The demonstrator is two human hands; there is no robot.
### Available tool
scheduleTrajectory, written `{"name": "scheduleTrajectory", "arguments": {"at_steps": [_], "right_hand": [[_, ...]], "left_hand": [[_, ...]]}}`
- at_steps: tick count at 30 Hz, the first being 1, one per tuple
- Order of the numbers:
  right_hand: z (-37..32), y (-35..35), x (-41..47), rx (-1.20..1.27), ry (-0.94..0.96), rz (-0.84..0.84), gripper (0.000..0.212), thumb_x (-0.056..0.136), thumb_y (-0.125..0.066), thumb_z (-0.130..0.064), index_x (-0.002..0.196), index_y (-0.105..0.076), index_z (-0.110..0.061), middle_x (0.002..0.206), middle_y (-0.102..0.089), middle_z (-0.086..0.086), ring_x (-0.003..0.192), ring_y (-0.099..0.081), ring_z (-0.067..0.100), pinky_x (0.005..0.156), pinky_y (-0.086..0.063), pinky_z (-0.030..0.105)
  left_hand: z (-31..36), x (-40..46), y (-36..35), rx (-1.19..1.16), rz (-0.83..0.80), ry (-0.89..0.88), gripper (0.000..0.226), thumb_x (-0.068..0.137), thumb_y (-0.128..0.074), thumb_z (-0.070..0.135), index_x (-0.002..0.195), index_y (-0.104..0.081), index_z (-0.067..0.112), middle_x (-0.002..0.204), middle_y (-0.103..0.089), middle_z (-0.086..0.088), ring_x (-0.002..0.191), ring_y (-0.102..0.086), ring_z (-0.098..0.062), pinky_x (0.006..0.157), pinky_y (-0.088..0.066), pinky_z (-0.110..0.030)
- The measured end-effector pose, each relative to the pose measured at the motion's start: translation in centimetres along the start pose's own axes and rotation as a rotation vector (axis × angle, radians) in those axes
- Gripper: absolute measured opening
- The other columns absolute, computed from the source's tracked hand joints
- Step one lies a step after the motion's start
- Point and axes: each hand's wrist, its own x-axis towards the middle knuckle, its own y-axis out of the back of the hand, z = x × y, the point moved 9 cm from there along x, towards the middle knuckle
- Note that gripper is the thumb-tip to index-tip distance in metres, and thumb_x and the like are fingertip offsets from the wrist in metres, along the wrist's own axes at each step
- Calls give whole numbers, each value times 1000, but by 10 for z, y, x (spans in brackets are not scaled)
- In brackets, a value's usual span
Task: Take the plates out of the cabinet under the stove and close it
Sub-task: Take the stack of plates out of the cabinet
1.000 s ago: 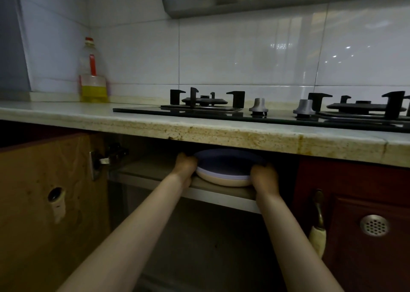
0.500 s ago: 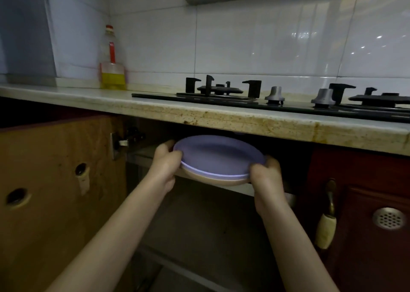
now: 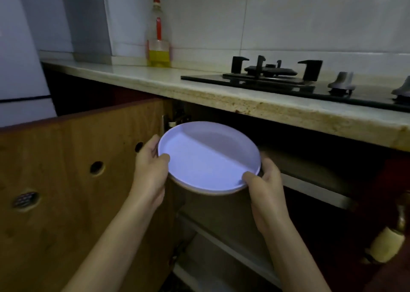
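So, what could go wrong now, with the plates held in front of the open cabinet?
The plates are pinched only at their rims by the left hand and right hand; the stack might slip. Lifted carelessly, it could hit the countertop edge just above. The open cabinet door stands close beside the left arm.

You have the plates (image 3: 208, 158) between your left hand (image 3: 150, 169) and right hand (image 3: 264, 187), before the open cabinet (image 3: 310, 158) under the bench (image 3: 221, 96). The cabinet door (image 3: 77, 181) stands left of them. The stove (image 3: 288, 81) sits on the bench at right, the bottle (image 3: 158, 39) behind at left.
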Motion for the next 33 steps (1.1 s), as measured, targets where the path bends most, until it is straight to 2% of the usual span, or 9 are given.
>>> {"name": "scheduleTrajectory", "arguments": {"at_steps": [2,4,9,12,15,18,20,24,33], "right_hand": [[8,-6,-3,-21,-41,-25,56,81,-50,9,125,-48,-25,104,-61,-11,100,-59,9,65,-52,17],[13,-12,-5,-39,-70,-41,63,78,-54,9,132,-46,-23,112,-59,-9,105,-56,8,67,-50,15],[11,-29,-9,-36,-149,-105,73,77,-56,10,139,-39,-24,112,-52,-24,87,-51,-25,54,-45,0],[1,-36,-23,-16,-217,-144,76,78,-57,10,143,-34,-23,134,-51,-6,113,-53,0,76,-51,14],[-12,-38,-37,17,-313,-171,82,70,-64,-2,143,-34,-21,139,-49,3,125,-49,22,91,-51,41],[-27,-36,-51,33,-381,-196,88,62,-59,-8,144,-32,-17,139,-49,7,124,-50,24,90,-52,44],[-42,-36,-60,23,-418,-213,87,62,-59,-7,144,-33,-17,138,-50,7,124,-50,24,91,-51,48],[-78,-39,-66,-35,-423,-275,80,64,-60,-6,139,-40,-20,131,-56,1,117,-56,15,90,-54,45],[-207,-60,-42,48,-379,-333,84,58,-65,-20,139,-41,-19,132,-55,0,115,-57,9,76,-56,25]], "left_hand": [[2,-4,10,34,34,-13,57,93,-43,1,146,-29,18,146,-38,0,126,-42,-16,76,-53,-23],[1,-8,19,39,64,7,56,93,-43,3,145,-30,19,150,-36,0,132,-41,-20,89,-53,-34],[5,-19,40,52,121,74,64,88,-45,-9,144,-31,17,149,-38,0,133,-40,-21,96,-44,-38],[17,-35,50,50,145,72,61,88,-49,-8,141,-35,20,142,-44,7,128,-44,-14,97,-45,-33],[30,-52,61,54,163,81,53,84,-59,-1,120,-46,37,114,-53,29,104,-56,7,73,-49,-7],[42,-75,66,50,113,144,85,57,-78,49,132,-48,22,125,-60,13,110,-60,-3,82,-54,-26],[48,-88,71,-12,104,212,105,49,-78,61,137,-44,14,130,-60,6,114,-61,-11,83,-55,-34],[83,-97,80,37,104,193,60,80,-60,5,136,-42,8,118,-66,23,109,-62,-2,78,-56,-22],[219,-82,70,26,95,196,61,84,-41,-23,135,-37,11,110,-68,21,97,-64,6,70,-54,-13]]}}
